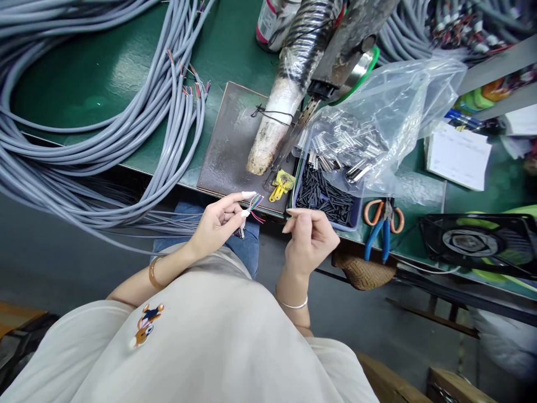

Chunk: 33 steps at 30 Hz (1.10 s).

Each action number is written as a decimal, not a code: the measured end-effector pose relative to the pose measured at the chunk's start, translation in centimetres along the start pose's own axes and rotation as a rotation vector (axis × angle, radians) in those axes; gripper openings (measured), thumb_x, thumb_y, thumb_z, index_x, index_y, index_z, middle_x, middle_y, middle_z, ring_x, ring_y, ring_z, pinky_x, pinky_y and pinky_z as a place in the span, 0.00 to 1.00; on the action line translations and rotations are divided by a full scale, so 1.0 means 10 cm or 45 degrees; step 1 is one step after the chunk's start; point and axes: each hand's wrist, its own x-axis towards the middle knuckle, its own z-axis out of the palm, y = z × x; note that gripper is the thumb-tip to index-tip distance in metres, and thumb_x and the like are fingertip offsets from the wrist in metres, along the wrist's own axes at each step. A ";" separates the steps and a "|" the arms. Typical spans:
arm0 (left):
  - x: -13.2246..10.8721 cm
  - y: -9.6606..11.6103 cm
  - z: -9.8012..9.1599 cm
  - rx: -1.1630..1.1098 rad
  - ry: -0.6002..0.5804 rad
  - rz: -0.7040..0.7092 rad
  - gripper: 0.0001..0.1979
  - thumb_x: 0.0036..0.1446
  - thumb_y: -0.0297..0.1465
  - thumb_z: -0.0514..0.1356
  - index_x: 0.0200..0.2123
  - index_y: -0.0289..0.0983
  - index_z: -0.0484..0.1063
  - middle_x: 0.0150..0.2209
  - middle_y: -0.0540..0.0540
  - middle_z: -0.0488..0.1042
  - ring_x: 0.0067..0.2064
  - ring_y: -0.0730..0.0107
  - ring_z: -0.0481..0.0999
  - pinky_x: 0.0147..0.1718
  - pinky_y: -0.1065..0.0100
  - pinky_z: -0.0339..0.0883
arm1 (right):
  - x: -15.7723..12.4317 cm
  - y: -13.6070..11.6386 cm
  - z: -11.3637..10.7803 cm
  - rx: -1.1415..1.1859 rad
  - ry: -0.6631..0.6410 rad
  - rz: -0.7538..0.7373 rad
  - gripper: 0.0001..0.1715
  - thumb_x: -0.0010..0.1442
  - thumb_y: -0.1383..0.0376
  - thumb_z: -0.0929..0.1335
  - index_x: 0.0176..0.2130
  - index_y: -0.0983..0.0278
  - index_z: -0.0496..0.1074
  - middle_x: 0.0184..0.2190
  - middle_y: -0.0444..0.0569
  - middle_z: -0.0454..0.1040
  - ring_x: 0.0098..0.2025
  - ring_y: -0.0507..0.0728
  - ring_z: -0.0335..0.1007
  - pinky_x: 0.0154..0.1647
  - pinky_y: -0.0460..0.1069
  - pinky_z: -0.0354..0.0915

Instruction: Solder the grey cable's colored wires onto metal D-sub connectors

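Green worktop [117, 84] runs across the head view, and from my distant seat I see thick loops of grey cable [168, 140] heaped over its left side, their stripped ends showing coloured strands. At the middle a dark board [229, 134] lies near the front edge, with a wrapped tube [279, 106] reaching over it, its stained pale end angled toward me; yellow clips [279, 190] sit beside that end. Just in front of the board, my left hand [218, 218] has thumb and fingers closed around a bunch of thin coloured wires [257, 207], which fan out past white-covered fingertips, with a small metal piece [242, 232] showing underneath. My right hand [310, 235] is raised just to the right, apart from the wires, thumb and forefinger drawn narrow; whether they pinch anything, I cannot tell. Near that hand, a blue bin [357, 218] holds short black pieces [325, 196], and a clear bag [403, 106] with shiny metal parts [339, 137] lies over its far portion. Farther right I make out blue-handled pliers [375, 240], orange handles [371, 212] against them, and a black fan [478, 240].
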 end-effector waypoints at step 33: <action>0.01 -0.10 0.05 0.159 0.126 0.028 0.16 0.63 0.43 0.64 0.32 0.34 0.75 0.23 0.50 0.74 0.21 0.79 0.66 0.21 0.75 0.61 | 0.08 0.03 0.10 -0.025 -0.346 0.333 0.10 0.59 0.60 0.72 0.30 0.63 0.77 0.24 0.41 0.70 0.20 0.46 0.51 0.22 0.46 0.48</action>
